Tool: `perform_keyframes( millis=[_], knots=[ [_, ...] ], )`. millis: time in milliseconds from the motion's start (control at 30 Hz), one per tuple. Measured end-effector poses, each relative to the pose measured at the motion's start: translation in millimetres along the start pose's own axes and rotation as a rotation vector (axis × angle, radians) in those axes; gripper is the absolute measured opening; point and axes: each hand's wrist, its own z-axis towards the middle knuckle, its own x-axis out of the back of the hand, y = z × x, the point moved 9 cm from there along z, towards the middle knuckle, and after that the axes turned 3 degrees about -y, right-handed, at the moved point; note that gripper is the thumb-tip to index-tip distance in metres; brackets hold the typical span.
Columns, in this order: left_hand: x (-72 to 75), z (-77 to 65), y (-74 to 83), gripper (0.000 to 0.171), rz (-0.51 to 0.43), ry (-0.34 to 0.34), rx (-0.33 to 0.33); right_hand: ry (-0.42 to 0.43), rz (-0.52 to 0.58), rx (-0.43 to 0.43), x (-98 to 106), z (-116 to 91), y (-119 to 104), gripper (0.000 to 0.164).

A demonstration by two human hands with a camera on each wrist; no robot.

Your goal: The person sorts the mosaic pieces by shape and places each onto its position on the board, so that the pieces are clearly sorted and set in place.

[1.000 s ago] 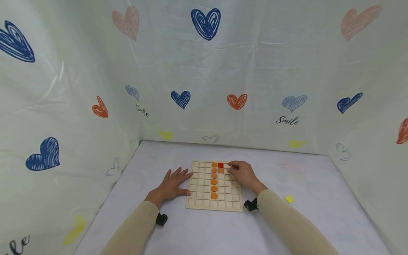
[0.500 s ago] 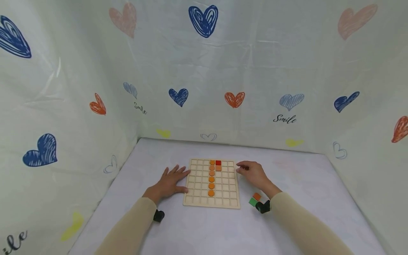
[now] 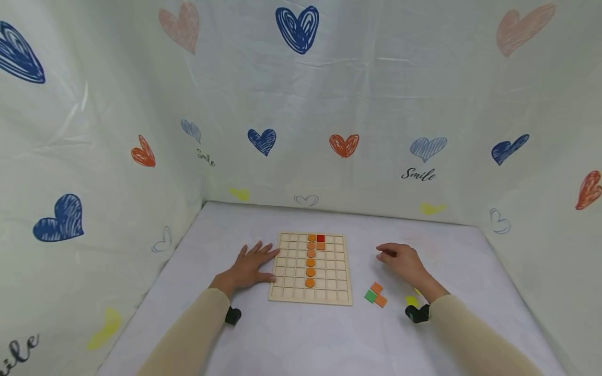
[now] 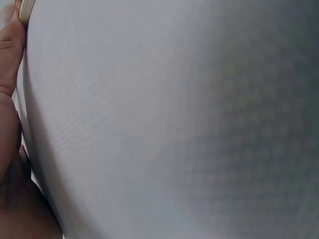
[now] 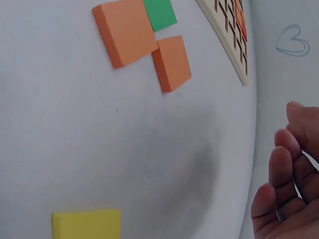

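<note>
A wooden grid board [image 3: 291, 293] lies on the table. Several round orange discs [image 3: 310, 262] form a column on it, and beside the top ones sit a red square tile [image 3: 321, 238] and an orange square tile [image 3: 321, 246]. My left hand [image 3: 246, 269] lies with spread fingers, its fingertips and thumb touching the board's left edge. To the right of the board, my right hand [image 3: 405, 263] hovers over the table with loosely bent fingers. In the right wrist view nothing shows between its fingers [image 5: 280, 167].
Loose square tiles lie right of the board: a green tile [image 3: 370, 296], two orange tiles [image 5: 127, 32] touching it or close by, and a yellow tile [image 3: 411, 301] near the right wrist. Another yellow piece is partly hidden under that wrist. A heart-printed sheet [image 3: 301, 104] walls the table's back.
My right hand has moved from the board's upper right cells out to the right, uncovering the green and orange tiles. My left hand stays at the board's edge. The view has shifted slightly.
</note>
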Motion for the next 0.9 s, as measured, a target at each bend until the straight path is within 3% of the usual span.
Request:
perform_keyframes(
  millis=[300,700,900],
  knots=[
    [0.2,-1.0,3.1,0.088,-0.016,-0.006,-0.008,-0.056,-0.064,0.013,16.3,-28.4,21.9,0.034],
    [2.4,-2.4,5.6,0.087,-0.02,-0.009,-0.015,-0.215,-0.1,-0.025,32.2,-56.8,72.7,0.042],
    [2.4,-2.3,3.5,0.088,-0.011,-0.005,-0.007,-0.231,-0.115,-0.039,37.0,-65.0,97.5,0.043]
  ],
)
